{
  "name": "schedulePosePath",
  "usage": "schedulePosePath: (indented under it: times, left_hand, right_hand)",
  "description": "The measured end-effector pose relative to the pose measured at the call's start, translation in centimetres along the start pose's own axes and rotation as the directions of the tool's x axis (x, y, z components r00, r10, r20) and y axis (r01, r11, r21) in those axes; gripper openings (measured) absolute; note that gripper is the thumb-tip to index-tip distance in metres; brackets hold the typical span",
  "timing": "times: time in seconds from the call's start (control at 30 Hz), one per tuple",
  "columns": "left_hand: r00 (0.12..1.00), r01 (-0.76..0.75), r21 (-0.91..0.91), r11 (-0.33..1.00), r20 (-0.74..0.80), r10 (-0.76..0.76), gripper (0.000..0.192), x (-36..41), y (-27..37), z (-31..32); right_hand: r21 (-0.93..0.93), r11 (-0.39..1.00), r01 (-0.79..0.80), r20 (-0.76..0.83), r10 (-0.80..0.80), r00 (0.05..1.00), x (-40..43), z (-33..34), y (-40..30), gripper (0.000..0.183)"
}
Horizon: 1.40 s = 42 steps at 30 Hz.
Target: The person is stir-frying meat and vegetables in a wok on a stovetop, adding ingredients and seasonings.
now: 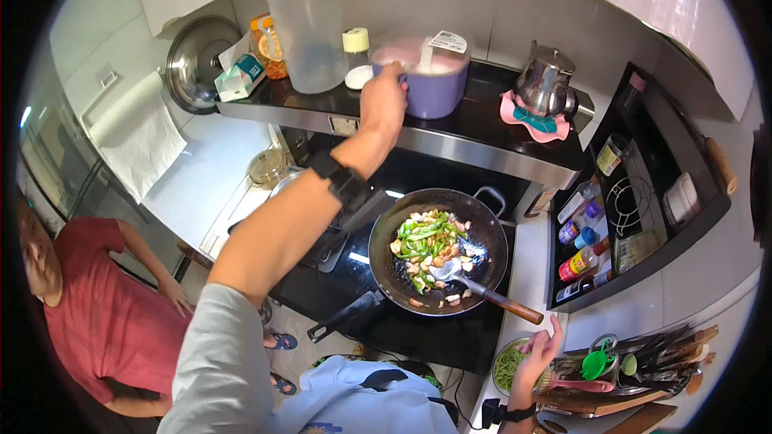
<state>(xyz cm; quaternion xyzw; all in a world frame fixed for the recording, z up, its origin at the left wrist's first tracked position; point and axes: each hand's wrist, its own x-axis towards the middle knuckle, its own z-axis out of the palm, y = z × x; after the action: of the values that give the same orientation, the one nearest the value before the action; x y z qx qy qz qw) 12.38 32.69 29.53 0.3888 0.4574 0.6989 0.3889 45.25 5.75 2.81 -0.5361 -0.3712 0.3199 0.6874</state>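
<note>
My left hand [386, 93] reaches up to the shelf above the stove, its fingers at the left side of a purple container [435, 91] with a clear lid; whether it grips the container is unclear. Below, a wok [386, 277] holds sliced green peppers with pieces of meat [428, 235]. A metal spatula [494, 299] rests in it, its wooden handle over the right rim. My right hand [537, 352], holding nothing, hovers with fingers apart just below the handle's end, beside a bowl of shredded green vegetable [511, 367].
Along the shelf [482, 147] stand a translucent pitcher [307, 42], a jar with a yellow lid [356, 42] and a metal kettle [546, 78]. Bottles [579, 265] fill a rack at right, above a utensil holder [609, 367]. A person in a red shirt [114, 307] stands at left.
</note>
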Motion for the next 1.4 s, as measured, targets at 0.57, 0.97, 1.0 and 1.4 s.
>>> schedulePosePath:
  times: [0.57, 0.97, 1.0, 1.4]
  left_hand:
    - [0.979, -0.080, -0.472, 0.878, -0.204, -0.021, 0.023, -12.5, -2.0, -9.7]
    - [0.999, -0.002, 0.199, 0.980, 0.041, -0.007, 0.030, -26.4, -7.7, -21.2]
    - [0.999, -0.015, 0.317, 0.948, 0.034, 0.005, 0.031, -27.5, -7.3, -22.2]
    - [0.952, -0.283, 0.555, 0.782, 0.260, 0.160, 0.028, -27.3, -4.4, -24.8]
  right_hand:
    - [0.040, 0.933, 0.359, 0.137, -0.361, 0.923, -1.7, 6.2, -10.5, 0.021]
    - [-0.212, 0.776, 0.595, 0.920, -0.046, 0.388, -1.9, 17.2, -19.9, 0.034]
    - [-0.207, 0.788, 0.580, 0.927, -0.031, 0.373, -2.8, 18.5, -19.6, 0.034]
    - [-0.179, 0.598, 0.781, 0.973, -0.011, 0.231, -5.3, 22.6, -18.9, 0.028]
